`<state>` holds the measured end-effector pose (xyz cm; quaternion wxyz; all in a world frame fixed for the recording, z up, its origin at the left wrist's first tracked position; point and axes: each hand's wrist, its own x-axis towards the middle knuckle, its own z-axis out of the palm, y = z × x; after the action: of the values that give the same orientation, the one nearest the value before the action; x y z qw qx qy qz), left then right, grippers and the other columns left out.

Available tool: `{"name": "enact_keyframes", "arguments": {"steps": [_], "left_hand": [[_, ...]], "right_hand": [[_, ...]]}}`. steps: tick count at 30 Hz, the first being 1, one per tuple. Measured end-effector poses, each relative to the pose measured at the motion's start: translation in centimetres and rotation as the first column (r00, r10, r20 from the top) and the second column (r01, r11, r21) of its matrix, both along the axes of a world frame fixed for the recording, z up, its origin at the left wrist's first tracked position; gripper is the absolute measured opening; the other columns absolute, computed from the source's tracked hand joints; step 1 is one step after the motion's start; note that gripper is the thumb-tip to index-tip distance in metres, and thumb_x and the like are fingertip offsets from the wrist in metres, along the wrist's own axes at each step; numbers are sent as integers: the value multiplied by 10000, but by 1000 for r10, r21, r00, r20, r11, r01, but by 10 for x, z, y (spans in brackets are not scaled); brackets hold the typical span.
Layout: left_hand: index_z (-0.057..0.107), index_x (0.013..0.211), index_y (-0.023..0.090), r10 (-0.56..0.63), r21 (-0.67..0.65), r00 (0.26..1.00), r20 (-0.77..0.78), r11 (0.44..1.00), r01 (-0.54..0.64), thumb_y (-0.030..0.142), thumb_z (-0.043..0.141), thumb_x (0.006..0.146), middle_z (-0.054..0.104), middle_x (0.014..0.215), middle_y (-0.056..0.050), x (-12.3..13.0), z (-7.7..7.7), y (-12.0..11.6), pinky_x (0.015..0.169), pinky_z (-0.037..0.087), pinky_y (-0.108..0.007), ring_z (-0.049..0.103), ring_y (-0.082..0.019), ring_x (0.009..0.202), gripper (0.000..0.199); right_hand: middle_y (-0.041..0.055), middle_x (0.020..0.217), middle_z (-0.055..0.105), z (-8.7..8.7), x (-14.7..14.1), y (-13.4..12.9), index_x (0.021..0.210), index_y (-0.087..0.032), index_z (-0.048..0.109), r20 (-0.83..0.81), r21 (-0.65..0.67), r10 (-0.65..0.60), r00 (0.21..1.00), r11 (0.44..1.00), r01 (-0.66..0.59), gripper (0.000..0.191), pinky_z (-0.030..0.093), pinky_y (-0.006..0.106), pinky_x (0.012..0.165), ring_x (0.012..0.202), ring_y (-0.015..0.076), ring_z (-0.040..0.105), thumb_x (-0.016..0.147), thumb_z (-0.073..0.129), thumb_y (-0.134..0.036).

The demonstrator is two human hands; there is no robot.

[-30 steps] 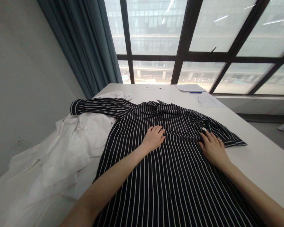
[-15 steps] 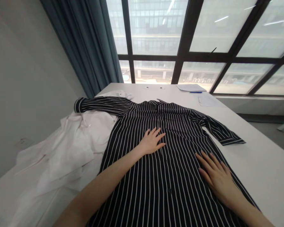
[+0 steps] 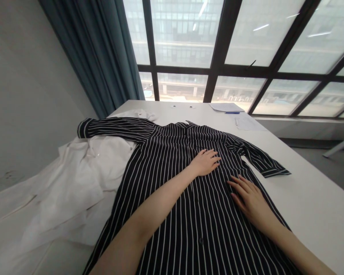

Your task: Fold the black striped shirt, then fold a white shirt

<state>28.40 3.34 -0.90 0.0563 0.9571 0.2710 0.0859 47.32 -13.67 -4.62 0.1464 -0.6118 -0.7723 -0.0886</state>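
Observation:
A black shirt with white stripes (image 3: 166, 172) lies spread front up on the white table, its collar toward the window and its sleeves out to both sides. My left hand (image 3: 205, 162) rests flat on the upper chest, right of the button line, with the fingers apart. Lower and to the right, my right hand (image 3: 250, 198) lies on the shirt near its right side, fingers stretched out. Neither hand grips the cloth. The left sleeve (image 3: 117, 128) reaches over a heap of white cloth; the right sleeve (image 3: 263, 156) lies on the tabletop.
Crumpled white cloth (image 3: 71, 183) is heaped along the left side by the wall. At the far end of the table (image 3: 309, 206) are papers (image 3: 226, 107) and a blue pen (image 3: 232, 112). A blue curtain (image 3: 103, 57) and windows stand behind.
My left hand has slid to the right across the shirt's chest, and my right hand has moved slightly up the shirt. The view has shifted a little.

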Motion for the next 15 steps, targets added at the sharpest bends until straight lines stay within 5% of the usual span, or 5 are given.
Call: {"name": "enact_keyframes", "arguments": {"steps": [4, 10, 15], "left_hand": [[333, 1512, 270, 21, -125, 994, -109, 992, -34, 536, 249, 1014, 237, 1615, -59, 19, -6, 14, 1183, 145, -565, 147, -284, 1498, 571], [231, 1549, 288, 72, -220, 991, -113, 971, -96, 741, 189, 916, 116, 1639, -64, 25, -13, 24, 1183, 75, -597, 45, -324, 1505, 780], [216, 1554, 277, 112, -153, 989, -96, 980, -125, 757, 210, 902, 127, 1638, -80, 29, -17, 21, 1180, 105, -597, 75, -338, 1501, 809]], "right_hand": [[62, 1498, 470, -16, 7, 1, 1413, -268, 509, 73, -34, -140, 988, 989, 142, 509, 359, 576, 1077, 1410, 336, 350, 991, 314, -477], [114, 1506, 451, -31, 25, -42, 1433, -238, 497, 150, 50, -244, 958, 970, 239, 591, 387, 573, 1042, 1401, 369, 359, 980, 236, -514], [166, 1414, 543, -18, 28, -69, 1371, -225, 557, 202, 71, -252, 947, 968, 242, 607, 462, 591, 931, 1269, 379, 523, 960, 250, -548]]}}
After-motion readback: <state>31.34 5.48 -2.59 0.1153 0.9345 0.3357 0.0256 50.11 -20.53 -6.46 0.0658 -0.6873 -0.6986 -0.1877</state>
